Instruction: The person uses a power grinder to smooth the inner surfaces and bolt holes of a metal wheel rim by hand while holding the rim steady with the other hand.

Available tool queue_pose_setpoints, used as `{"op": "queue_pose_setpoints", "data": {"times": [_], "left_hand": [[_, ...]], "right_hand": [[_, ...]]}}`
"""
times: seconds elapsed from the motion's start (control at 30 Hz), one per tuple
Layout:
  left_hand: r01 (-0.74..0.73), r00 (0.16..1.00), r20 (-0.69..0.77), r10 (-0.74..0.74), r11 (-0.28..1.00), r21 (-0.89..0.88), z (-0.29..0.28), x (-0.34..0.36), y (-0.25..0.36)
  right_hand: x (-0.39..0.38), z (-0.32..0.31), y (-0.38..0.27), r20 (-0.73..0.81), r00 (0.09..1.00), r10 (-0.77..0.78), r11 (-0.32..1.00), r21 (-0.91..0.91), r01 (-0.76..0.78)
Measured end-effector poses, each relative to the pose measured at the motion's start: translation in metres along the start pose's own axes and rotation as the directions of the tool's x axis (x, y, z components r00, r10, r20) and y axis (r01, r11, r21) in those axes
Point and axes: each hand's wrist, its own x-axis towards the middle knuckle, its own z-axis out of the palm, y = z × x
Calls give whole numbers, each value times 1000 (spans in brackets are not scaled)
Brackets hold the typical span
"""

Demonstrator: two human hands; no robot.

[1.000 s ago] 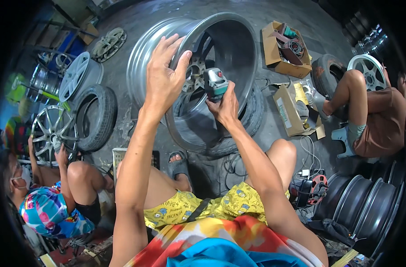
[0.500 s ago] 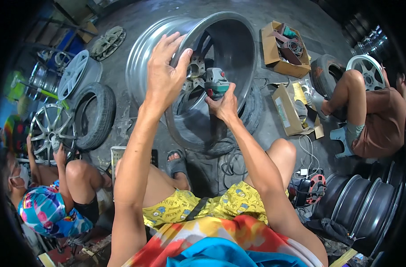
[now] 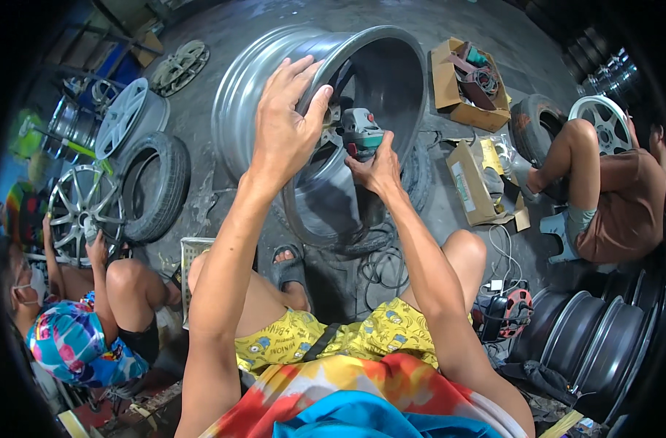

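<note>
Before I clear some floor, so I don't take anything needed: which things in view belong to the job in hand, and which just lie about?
In use:
silver alloy wheel, left hand against it
grey-and-green power tool, in right hand
probably the tyre under the wheel

Apparently lying about:
cardboard box of tools
tyre at left
dark rims, lower right
</note>
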Motion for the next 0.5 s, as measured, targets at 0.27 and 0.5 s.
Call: {"op": "queue_pose_setpoints", "data": {"times": [0.27, 0.5], "left_hand": [[0, 1000, 12, 1, 1000, -6, 2, 1, 5], [-11, 1000, 4, 11, 1000, -28, 2, -3, 5]], "right_hand": [[3, -21, -11, 44, 992, 114, 993, -16, -114], [11, -26, -14, 123, 985, 122, 990, -79, -113]]}}
